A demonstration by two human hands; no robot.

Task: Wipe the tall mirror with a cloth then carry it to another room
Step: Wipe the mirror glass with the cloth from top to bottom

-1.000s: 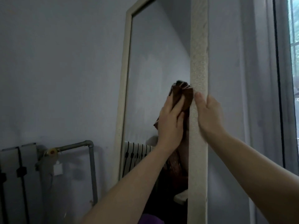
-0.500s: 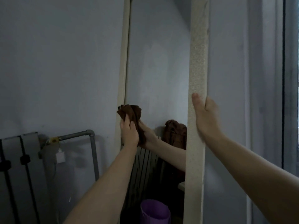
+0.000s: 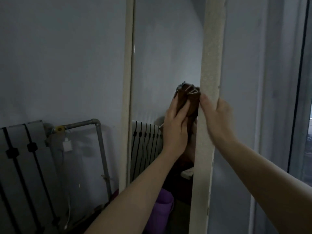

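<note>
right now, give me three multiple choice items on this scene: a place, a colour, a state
1. Where is the cloth? A) on the mirror glass by the right frame edge B) draped over a pipe C) on the floor
2. Its colour? A) white B) brown C) green
3. The right hand is: A) hanging idle B) gripping the mirror frame C) holding a bucket

Answers: 1 A, the left hand holds it against the glass beside the frame; 2 B, its folds are brown; 3 B, thumb on the frame's front, fingers wrapping its edge.
</note>
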